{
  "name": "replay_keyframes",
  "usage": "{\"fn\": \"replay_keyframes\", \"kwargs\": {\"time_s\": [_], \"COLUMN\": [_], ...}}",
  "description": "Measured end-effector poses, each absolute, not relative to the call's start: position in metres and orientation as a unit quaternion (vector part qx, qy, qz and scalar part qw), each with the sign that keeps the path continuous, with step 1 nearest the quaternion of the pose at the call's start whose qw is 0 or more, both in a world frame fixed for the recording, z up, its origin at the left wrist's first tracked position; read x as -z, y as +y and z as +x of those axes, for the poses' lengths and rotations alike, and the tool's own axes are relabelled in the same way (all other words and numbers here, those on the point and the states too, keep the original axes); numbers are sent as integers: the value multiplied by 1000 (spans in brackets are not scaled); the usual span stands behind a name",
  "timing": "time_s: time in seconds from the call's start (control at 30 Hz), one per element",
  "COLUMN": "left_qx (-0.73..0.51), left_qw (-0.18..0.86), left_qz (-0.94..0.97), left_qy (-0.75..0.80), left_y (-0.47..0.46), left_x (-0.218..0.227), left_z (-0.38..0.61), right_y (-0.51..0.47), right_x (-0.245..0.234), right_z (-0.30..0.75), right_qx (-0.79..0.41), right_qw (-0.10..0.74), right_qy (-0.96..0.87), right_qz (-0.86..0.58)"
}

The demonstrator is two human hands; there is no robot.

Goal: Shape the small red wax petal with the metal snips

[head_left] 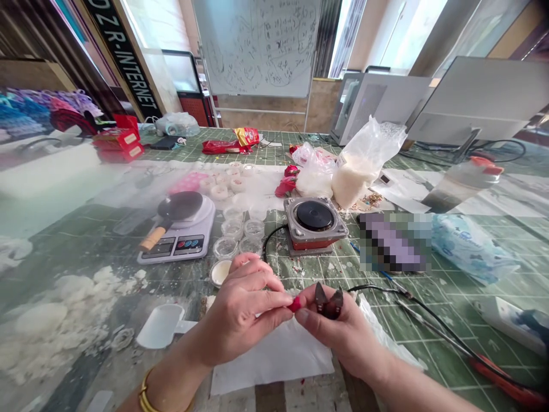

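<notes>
My left hand (242,312) pinches a small red piece (294,304) between thumb and fingers, low in the middle of the view. My right hand (338,332) touches the same red piece with its fingertips and is wrapped round small dark cutters (329,301), whose two pointed jaws stand up and apart. Both hands hover over a white sheet (278,355) on the green cutting mat (450,297). A gold bangle (146,395) sits on my left wrist.
Behind the hands stand a small hot plate (315,220), a digital scale with a little pan (178,229), several clear small cups (234,229) and bags of white granules (360,171). White wax lumps (51,320) lie left. A black cable (429,320) runs right.
</notes>
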State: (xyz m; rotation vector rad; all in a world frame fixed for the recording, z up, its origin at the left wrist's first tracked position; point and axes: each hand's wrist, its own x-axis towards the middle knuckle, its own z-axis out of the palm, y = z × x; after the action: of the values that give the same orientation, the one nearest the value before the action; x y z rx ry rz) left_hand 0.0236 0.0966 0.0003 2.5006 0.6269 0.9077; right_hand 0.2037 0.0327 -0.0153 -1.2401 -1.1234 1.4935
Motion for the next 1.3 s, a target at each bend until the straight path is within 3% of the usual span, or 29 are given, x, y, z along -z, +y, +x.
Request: {"fn": "replay_keyframes", "kwargs": {"time_s": [0.33, 0.57, 0.77, 1.13, 1.3], "left_qx": [-298, -285, -265, -208, -165], "left_qw": [282, 317, 393, 418, 509], "left_qz": [884, 872, 843, 831, 777], "left_qy": [224, 241, 254, 302, 331], "left_y": [94, 93, 93, 90, 92], "left_x": [1, 2, -5, 0, 0], "left_z": [29, 28, 26, 27, 26], "right_y": [30, 32, 28, 28, 30], "right_x": [15, 9, 14, 16, 19], "right_z": [205, 204, 207, 209, 210], "right_qx": [-436, -415, -412, -292, -241], "right_qw": [425, 394, 389, 391, 404], "right_qy": [-570, -600, -620, -739, -778], "right_qz": [-552, -559, -543, -464, -416]}}
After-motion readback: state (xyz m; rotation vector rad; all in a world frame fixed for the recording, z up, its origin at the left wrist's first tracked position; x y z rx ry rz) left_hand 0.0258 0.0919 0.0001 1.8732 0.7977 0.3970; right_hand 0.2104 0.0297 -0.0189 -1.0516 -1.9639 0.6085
